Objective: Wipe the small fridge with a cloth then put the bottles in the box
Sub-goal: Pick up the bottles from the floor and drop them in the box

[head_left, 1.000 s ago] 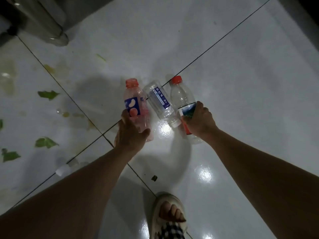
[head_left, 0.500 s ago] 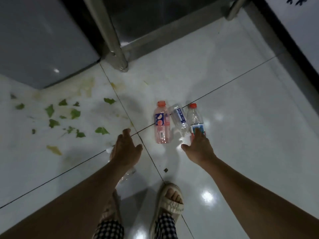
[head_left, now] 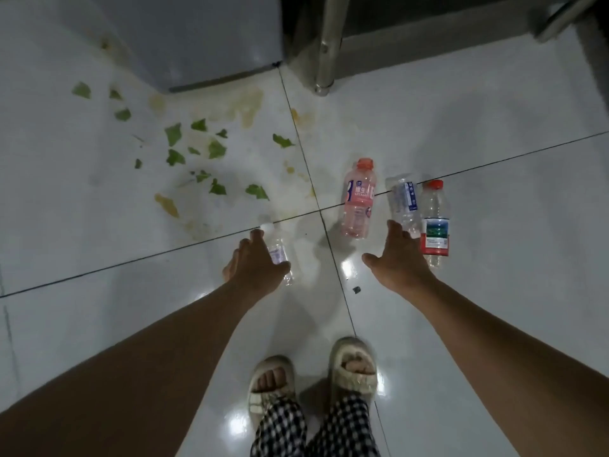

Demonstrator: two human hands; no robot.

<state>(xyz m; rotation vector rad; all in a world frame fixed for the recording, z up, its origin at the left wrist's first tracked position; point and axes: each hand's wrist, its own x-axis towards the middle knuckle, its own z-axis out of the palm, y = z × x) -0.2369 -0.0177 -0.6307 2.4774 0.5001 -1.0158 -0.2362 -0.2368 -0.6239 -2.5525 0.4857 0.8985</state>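
Three bottles lie side by side on the white tiled floor: a pink bottle (head_left: pixel 357 201) with an orange cap, a clear bottle with a blue label (head_left: pixel 404 204), and a clear bottle with a red cap and red label (head_left: pixel 434 222). A fourth small clear bottle with a white cap (head_left: pixel 278 255) lies further left, partly under my left hand (head_left: pixel 253 263), which hovers over it with fingers spread. My right hand (head_left: pixel 395 258) is open just short of the blue-label and red-cap bottles. The grey small fridge (head_left: pixel 197 37) stands at the top left. No box or cloth is in view.
Torn green leaf scraps (head_left: pixel 197 153) and yellowish stains litter the floor left of the bottles. A metal leg (head_left: pixel 324 44) of a stand rises beside the fridge. My two sandalled feet (head_left: pixel 313 377) stand at the bottom centre.
Both hands have let go of the bottles and pulled back. The view has risen, showing the fridge, the feet and a fourth bottle under my left hand.
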